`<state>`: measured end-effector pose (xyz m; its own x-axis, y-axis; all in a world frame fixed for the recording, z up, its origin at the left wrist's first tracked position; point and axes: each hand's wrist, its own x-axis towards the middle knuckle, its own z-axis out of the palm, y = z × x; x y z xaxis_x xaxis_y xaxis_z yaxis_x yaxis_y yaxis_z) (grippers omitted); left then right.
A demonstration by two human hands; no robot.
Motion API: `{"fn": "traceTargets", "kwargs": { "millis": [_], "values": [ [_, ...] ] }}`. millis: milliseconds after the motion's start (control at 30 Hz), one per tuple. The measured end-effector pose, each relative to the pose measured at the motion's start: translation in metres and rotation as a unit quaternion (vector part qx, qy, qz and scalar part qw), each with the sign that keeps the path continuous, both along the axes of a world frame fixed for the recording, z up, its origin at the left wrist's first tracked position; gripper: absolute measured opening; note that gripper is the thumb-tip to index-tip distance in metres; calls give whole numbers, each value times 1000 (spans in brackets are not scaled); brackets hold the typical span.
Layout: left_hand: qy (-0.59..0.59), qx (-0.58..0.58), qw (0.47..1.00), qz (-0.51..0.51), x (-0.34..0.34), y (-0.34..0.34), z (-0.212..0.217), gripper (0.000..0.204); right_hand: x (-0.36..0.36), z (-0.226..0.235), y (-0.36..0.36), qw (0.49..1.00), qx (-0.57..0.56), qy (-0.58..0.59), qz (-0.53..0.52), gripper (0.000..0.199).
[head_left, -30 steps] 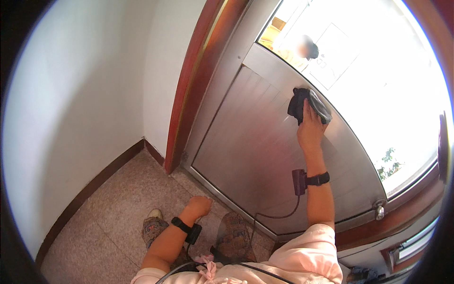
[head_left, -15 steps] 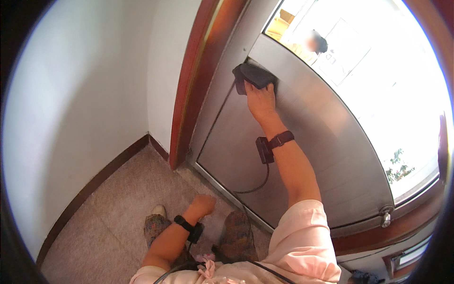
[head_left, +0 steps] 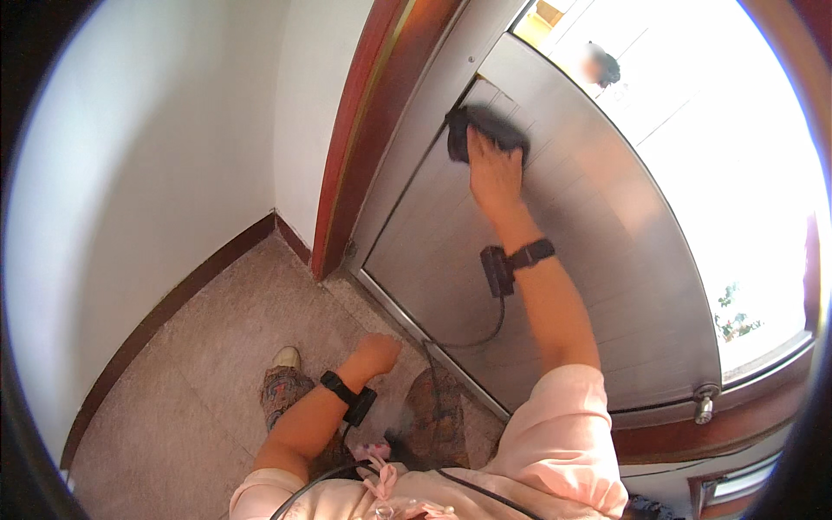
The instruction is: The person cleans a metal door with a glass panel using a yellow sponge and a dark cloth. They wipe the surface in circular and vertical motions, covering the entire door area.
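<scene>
My right hand (head_left: 494, 173) presses a dark cloth (head_left: 484, 130) flat against the upper left part of a grey metal door panel (head_left: 589, 286). A black wrist device with a cable sits on that forearm. Low down, my left hand (head_left: 377, 354) hangs loosely curled over the floor and holds nothing; it wears a black band on the wrist. The cloth lies near the panel's left edge, just below the bright glass pane.
A reddish-brown wooden door frame (head_left: 360, 139) runs beside the metal door. A white wall (head_left: 156, 173) with a dark skirting board stands at the left. The floor (head_left: 208, 364) is speckled stone. A small metal knob (head_left: 704, 406) sits at the door's lower right.
My right hand has swept the cloth leftward across the door panel, from the right of its upper part to the left edge. My left hand stayed low near my knees.
</scene>
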<state>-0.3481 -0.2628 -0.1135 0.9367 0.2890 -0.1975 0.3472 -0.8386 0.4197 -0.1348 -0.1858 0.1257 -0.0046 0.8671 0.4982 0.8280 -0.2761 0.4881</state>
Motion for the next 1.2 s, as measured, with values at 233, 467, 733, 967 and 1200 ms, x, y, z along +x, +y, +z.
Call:
{"fn": "traceTargets", "kwargs": {
  "millis": [233,467,733,967,1200],
  "values": [
    [4,3,1000,-25,6,-5,1,19,54,-142,26,987,-42,157,7,38],
    [42,10,999,12,2,2,-8,18,0,-166,-21,977,-193,87,16,20],
    [21,10,1000,-8,13,-4,-8,20,13,18,-46,994,101,12,-50,50],
    [29,23,999,-15,13,1,-8,21,-7,-58,-101,811,106,574,-44,55],
    [-13,20,1000,-14,14,-20,-9,21,8,-78,-137,827,193,525,-54,58]
  ]
}}
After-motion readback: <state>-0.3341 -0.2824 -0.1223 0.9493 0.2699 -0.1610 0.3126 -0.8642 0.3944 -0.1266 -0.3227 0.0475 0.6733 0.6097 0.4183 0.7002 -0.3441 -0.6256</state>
